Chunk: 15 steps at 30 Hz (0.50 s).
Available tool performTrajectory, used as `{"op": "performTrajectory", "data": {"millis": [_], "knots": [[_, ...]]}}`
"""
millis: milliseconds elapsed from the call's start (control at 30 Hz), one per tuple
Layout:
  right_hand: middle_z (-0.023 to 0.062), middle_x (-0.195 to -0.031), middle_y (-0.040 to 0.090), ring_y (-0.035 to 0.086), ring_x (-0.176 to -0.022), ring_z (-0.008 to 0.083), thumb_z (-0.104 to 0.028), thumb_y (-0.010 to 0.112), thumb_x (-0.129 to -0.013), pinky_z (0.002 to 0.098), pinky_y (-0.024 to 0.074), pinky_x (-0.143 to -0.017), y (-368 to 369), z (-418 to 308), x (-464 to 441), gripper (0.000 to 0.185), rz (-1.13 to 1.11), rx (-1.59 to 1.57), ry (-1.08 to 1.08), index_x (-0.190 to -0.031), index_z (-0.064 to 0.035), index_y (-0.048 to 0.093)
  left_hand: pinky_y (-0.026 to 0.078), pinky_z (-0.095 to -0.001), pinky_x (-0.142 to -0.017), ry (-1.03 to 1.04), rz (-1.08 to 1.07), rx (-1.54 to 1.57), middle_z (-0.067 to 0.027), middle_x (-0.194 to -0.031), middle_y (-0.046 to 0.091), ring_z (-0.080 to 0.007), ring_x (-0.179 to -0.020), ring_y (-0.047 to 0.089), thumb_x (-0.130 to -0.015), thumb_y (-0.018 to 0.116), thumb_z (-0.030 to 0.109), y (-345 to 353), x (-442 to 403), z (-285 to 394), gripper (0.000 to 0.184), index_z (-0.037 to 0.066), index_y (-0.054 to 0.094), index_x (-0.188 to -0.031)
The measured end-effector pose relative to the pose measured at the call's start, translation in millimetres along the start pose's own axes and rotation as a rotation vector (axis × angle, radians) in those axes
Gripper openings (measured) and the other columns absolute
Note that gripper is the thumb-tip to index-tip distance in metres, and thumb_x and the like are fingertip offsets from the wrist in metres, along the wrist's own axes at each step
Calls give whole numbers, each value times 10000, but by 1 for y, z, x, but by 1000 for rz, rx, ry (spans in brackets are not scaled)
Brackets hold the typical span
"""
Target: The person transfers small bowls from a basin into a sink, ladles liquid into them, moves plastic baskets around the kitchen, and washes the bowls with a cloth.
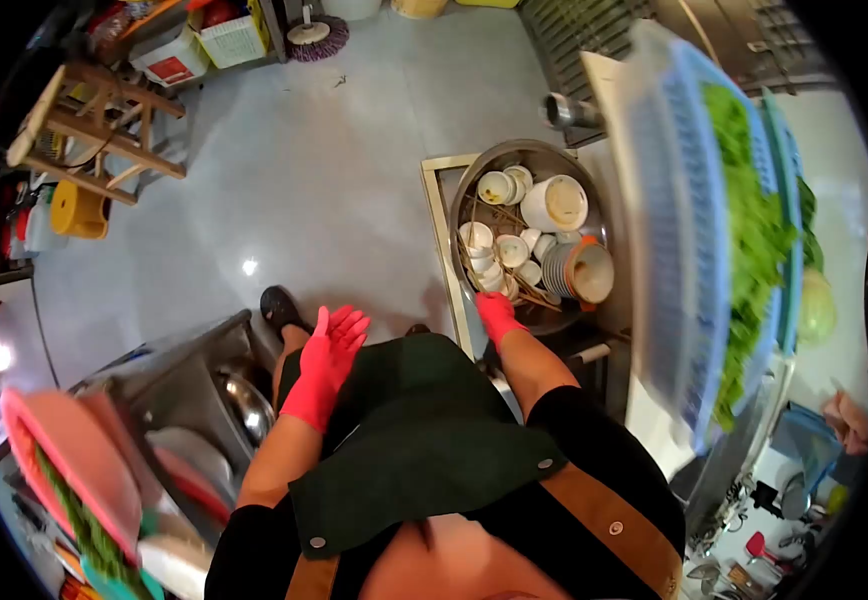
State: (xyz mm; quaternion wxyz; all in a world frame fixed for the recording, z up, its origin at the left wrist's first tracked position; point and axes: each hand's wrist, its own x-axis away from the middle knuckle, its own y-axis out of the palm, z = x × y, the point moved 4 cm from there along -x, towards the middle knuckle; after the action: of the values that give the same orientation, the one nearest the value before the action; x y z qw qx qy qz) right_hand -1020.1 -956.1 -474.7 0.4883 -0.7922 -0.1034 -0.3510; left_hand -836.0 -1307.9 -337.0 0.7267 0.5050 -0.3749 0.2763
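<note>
My left hand (329, 362), in a pink rubber glove, hovers over the floor in front of my dark apron, fingers stretched out and holding nothing. My right hand (497, 312), gloved alike, is closed on the near-left rim of a large round metal basin (554, 152). Inside the basin lie several small white bowls (512, 251), a larger white container (557, 203), a stack of bowls (562, 270) with an orange-handled one at its end, and loose chopsticks (534, 295). The glove's fingertips are partly hidden at the rim.
At my left stands a metal sink (209, 345) with bowls and a pink basin (69, 460). Blue baskets of leafy greens (749, 240) rise close on my right. A wooden stool (104, 130), a yellow stool (80, 210) and a mop head (318, 40) are farther off.
</note>
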Motion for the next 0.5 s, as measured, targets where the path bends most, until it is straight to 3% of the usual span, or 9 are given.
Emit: {"op": "performTrajectory", "data": {"millis": [33,133,233,267,333,400,500], "knots": [[231,-1053,682,663,-962,356,-396,588,-854,429,519,-844,9,12,-39,462,84,172,-57,-1081,-2,669,417,-417,-1031,-30,27,-4,-162,-1356,545,-311,-1238,539,-985,475,530,-17,-36,7,651,10,464,-1375],[258,-1162,643,607,-1106,413,-427,555,-852,459,469,-959,36,58,-136,516,90,81,-6,-1124,-1,661,421,-405,-1006,-42,70,-44,-153,-1327,565,-289,-1197,566,-995,471,511,-49,-140,28,619,10,475,-1358],[286,-1000,657,625,-942,442,-430,547,-879,466,487,-833,60,73,-201,508,170,278,-65,-990,55,652,423,-389,-1006,20,25,-167,-145,-1326,565,-282,-1191,568,-1002,464,503,-45,-216,53,616,9,458,-1369],[240,-1179,645,586,-1136,419,-506,551,-852,455,439,-992,60,70,-211,605,129,170,66,-1104,33,667,425,-386,-1012,45,13,-202,-145,-1328,563,-276,-1191,569,-999,472,502,-41,-232,60,620,9,454,-1375],[225,-1140,663,620,-1093,382,-556,587,-847,441,489,-921,78,76,-240,624,81,-81,206,-1071,18,680,416,-388,-1033,70,35,-321,-157,-1349,546,-272,-1206,559,-989,494,500,-36,-254,67,638,2,448,-1384],[178,-1088,678,663,-1002,293,-625,664,-817,401,560,-750,86,63,-237,668,-170,-581,376,-1139,-40,646,411,-388,-1044,96,48,-384,-166,-1364,534,-273,-1220,550,-980,510,503,-38,-270,72,659,-3,436,-1397],[169,-1105,656,660,-944,252,-629,698,-796,343,558,-646,82,34,-221,712,-325,-1005,368,-1231,-81,566,408,-379,-1051,142,74,-359,-173,-1378,524,-279,-1241,535,-962,537,518,-61,-295,70,702,-5,421,-1416]]}}
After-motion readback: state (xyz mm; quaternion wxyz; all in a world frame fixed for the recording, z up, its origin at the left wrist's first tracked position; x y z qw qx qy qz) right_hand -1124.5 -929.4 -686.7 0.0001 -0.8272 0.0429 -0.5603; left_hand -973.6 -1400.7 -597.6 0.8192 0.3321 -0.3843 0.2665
